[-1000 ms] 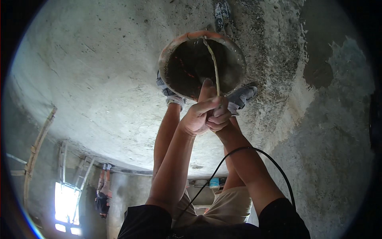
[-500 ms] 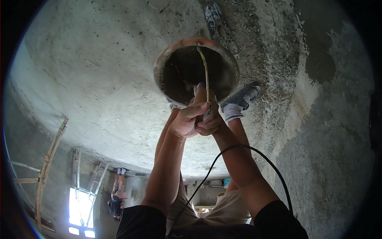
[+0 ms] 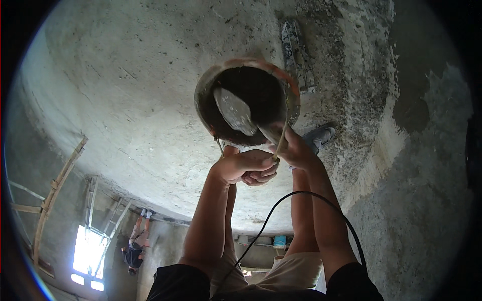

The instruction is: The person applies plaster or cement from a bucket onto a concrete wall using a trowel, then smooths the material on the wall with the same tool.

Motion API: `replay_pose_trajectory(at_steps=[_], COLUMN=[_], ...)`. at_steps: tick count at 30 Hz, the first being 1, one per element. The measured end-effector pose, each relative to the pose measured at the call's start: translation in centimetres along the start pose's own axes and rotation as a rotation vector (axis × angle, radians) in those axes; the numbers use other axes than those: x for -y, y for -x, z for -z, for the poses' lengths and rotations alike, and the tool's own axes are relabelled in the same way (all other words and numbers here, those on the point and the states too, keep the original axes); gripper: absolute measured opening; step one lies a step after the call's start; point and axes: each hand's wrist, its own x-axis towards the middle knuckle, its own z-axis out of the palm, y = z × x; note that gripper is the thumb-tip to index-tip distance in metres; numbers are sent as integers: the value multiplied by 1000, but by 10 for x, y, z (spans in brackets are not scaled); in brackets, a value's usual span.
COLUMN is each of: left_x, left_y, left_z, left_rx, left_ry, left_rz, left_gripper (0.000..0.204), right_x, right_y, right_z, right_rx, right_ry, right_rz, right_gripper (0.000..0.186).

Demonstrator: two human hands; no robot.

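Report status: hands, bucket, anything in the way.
Left hand closed on handle of bucket. Right hand gripping trowel, blade seen over bucket's mouth. Black cable crosses view of right forearm.

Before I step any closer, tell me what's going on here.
The left hand holds the thin, pale, cord-like handle of a round, grey-and-orange bucket. The right hand has its grip on a grey, leaf-shaped trowel, which shows against the bucket's dark opening. A long, dark, grey-splattered tool lies on the rough grey floor beyond the bucket, and another person is in the background at left.
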Motion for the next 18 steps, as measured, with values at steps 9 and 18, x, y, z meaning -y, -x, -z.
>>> replay_pose_trajectory(at_steps=[9, 18], left_x=[1, -8], left_y=[7, 6], left_z=[5, -4], left_rx=[69, 26], left_ry=[112, 78], left_rz=[-99, -89], left_gripper=[50, 58], right_x=[-14, -22], right_y=[82, 137], right_z=[62, 105], right_rx=[-203, -621], right_ry=[361, 103], right_rz=[-58, -144], right_gripper=[44, 47])
